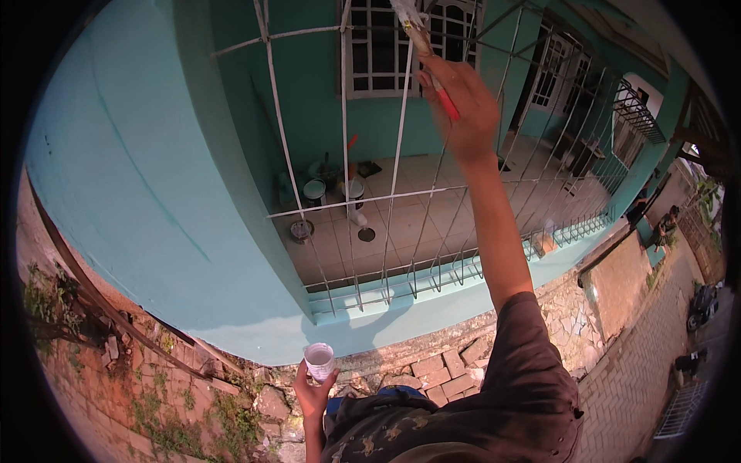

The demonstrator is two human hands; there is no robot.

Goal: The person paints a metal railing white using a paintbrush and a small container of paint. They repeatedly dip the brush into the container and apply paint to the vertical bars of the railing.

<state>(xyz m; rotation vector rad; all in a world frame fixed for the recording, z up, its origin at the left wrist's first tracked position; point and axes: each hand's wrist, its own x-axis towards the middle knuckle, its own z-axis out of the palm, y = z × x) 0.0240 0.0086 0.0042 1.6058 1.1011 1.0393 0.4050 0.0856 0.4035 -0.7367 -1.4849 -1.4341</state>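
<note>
Raised high in front of me, my right hand (468, 108) is closed round a paintbrush (421, 38) with a red handle end. Its whitish bristles point up and lie against or close to a bar of the metal window grille (397, 154); I cannot tell if they touch. Several of the grille's bars on the left are white, while those farther right look darker. Low down by my body, my left hand (312, 390) grips a small white cup (319, 359), its opening facing up. What is inside the cup looks pale.
A turquoise wall (147, 170) stands to the left. Behind the grille, paint buckets (314, 191) and a round dark lid (367, 234) sit on the tiled floor (424, 208). The grille's lower bars bulge out over a turquoise ledge (378, 295). Uneven stone paving (436, 372) lies below.
</note>
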